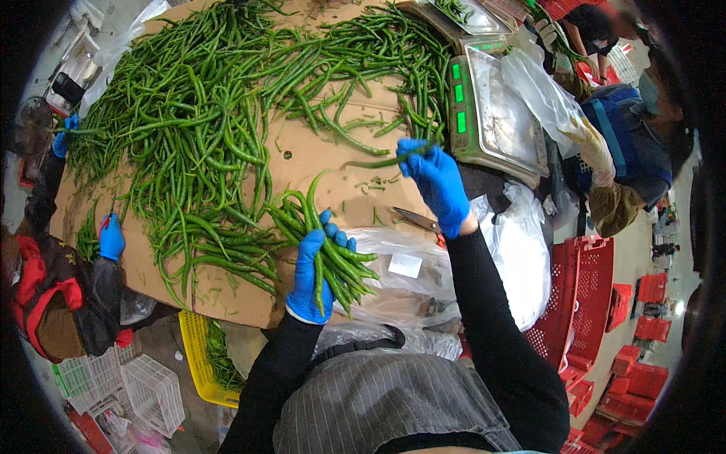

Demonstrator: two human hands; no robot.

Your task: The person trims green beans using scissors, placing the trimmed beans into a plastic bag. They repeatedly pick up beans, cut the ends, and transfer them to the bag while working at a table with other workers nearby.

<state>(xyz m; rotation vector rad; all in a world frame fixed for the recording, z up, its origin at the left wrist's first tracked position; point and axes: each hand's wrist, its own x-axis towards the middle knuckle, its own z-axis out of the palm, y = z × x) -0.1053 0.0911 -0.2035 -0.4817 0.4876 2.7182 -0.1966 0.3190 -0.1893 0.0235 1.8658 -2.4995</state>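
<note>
My left hand (311, 284), in a blue glove, grips a bunch of long green chili peppers (334, 258) above the table's near edge. Further right and forward, my gloved right hand (434, 179) pinches a single green chili (385, 162), its thin end pointing left. Below that hand lies a pair of scissors (417, 218), blades to the left and partly hidden by my wrist. A big heap of green chilies (193, 125) spreads over the cardboard-covered table (303, 156). Cut stem bits (374, 184) are scattered near the scissors.
Two digital scales (505, 108) (482, 25) stand on the right. Clear plastic bags (397, 255) lie at the near edge. A co-worker's gloved hand (112, 235) holds a cutter on the left; another person (618, 136) is at right. Yellow (195, 352) and red crates (578, 301) stand below.
</note>
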